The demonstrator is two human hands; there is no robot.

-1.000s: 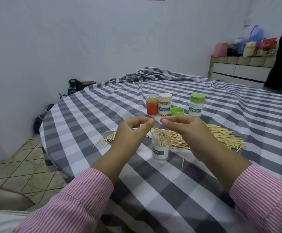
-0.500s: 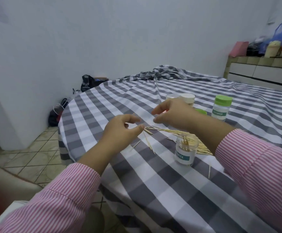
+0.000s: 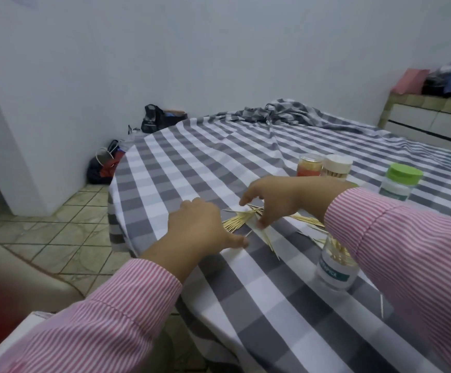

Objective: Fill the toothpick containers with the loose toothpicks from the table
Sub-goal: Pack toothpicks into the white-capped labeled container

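Loose toothpicks (image 3: 236, 220) lie in a fan on the checked tablecloth (image 3: 192, 168). My left hand (image 3: 201, 227) rests on the cloth just left of them, its thumb stretched toward a stray pick. My right hand (image 3: 280, 200) hovers over the pile's left end, with the index finger out and the other fingertips touching the picks. An open clear container (image 3: 335, 267) with some toothpicks in it stands by my right sleeve, partly hidden. Behind stand an orange container (image 3: 309, 165), a white-lidded one (image 3: 336, 166) and a green-lidded one (image 3: 400, 181).
The table's rounded edge (image 3: 116, 211) drops to a tiled floor on the left, close to my left hand. Bags (image 3: 106, 165) sit by the wall. Bunched cloth (image 3: 280, 111) lies at the far side. A low cabinet (image 3: 431, 122) stands at the back right.
Both hands dropped from above the open container to the left end of the toothpick pile. My view swung left, so the containers now sit at the right.
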